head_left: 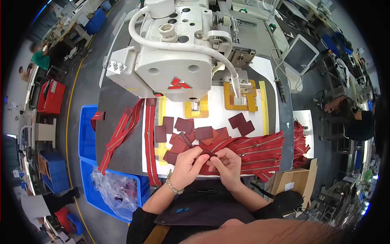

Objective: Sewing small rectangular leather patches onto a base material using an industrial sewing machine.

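Note:
My left hand [188, 166] and my right hand [226, 167] are closed with thumbs and fingertips on a small dark maroon piece [209, 153], held at the front middle of the white work surface [266, 124]. Just beyond them lie several loose maroon and red square patches [204, 133]. A pile of red zippers [260, 148] spreads to the right of my hands. At the left, red zipper strips [150, 144] lie lengthwise. The white sewing machine head [172, 69] stands above, with yellow frames [252, 97] beneath it.
Blue bins [87, 134], one holding clear plastic, sit at the left. An open cardboard box [292, 187] is at the lower right. A small screen [300, 54] stands upper right. Co-workers are at side benches: a green-topped person [40, 59] at left, another person [361, 122] at right.

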`<state>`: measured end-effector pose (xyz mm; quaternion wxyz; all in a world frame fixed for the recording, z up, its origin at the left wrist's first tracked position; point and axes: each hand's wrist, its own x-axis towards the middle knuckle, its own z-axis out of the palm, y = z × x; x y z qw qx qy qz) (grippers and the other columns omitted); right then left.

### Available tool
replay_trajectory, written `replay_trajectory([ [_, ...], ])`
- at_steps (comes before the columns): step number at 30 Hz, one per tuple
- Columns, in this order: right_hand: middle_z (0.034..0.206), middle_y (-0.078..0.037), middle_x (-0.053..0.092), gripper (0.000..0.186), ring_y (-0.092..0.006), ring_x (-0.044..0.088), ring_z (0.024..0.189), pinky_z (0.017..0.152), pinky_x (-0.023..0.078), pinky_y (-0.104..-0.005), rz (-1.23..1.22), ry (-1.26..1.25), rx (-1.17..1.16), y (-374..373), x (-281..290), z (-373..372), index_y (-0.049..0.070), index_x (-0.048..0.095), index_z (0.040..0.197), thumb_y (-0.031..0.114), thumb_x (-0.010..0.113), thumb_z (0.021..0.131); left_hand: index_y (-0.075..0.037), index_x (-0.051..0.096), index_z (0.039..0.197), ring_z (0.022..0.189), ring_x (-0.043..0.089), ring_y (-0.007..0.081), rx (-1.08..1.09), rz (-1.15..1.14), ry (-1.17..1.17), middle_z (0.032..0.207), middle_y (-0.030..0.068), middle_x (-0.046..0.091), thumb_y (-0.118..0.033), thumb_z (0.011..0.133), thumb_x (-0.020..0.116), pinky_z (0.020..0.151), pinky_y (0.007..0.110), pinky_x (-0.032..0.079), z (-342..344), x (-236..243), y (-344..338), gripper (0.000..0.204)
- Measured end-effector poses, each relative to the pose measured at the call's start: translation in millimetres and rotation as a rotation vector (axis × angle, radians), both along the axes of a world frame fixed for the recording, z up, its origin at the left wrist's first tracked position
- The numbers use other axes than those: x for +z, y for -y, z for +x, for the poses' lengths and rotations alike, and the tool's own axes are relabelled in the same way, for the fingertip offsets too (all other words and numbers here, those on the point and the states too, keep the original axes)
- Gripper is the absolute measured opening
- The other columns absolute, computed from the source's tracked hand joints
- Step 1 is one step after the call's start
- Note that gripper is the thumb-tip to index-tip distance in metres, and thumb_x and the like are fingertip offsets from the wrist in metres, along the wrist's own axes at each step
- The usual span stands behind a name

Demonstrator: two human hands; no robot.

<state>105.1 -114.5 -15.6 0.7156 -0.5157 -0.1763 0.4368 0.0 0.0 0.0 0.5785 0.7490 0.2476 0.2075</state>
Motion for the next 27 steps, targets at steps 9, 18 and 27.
replay_trajectory([
  [9,0.078,-0.011,0.067,0.002,-0.0101,0.061,0.062,0.057,0.049,-0.0208,0.003,-0.014,-0.003,-1,-3,0,-0.002,0.056,0.089,-0.001,0.057,0.09,0.001,0.052,0.076,0.051,0.042,0.0205,0.011,0.033,0.038,0.061,0.0113,0.043,-0.014,0.09,0.06,0.048,0.031,0.034,2,1,-1,0.022],
  [18,0.073,-0.006,0.064,0.011,-0.0088,0.062,0.062,0.057,0.049,-0.0197,-0.205,0.145,0.329,-6,12,33,-0.001,0.06,0.083,0.007,0.067,0.086,0.002,0.05,0.072,0.051,0.041,0.0215,-0.118,0.104,0.042,0.06,0.0102,0.042,-0.015,0.089,0.06,0.05,0.032,0.035,1,-4,-26,0.026],
  [27,0.062,-0.005,0.06,0.019,-0.0092,0.058,0.052,0.044,0.043,-0.0224,-0.257,0.212,0.58,-88,5,94,0.002,0.059,0.073,0.014,0.064,0.087,-0.003,0.063,0.088,0.065,0.059,0.0267,-0.29,0.419,-0.312,0.076,0.0131,0.062,-0.024,0.087,0.063,0.06,0.035,0.045,26,12,-105,0.021],
])
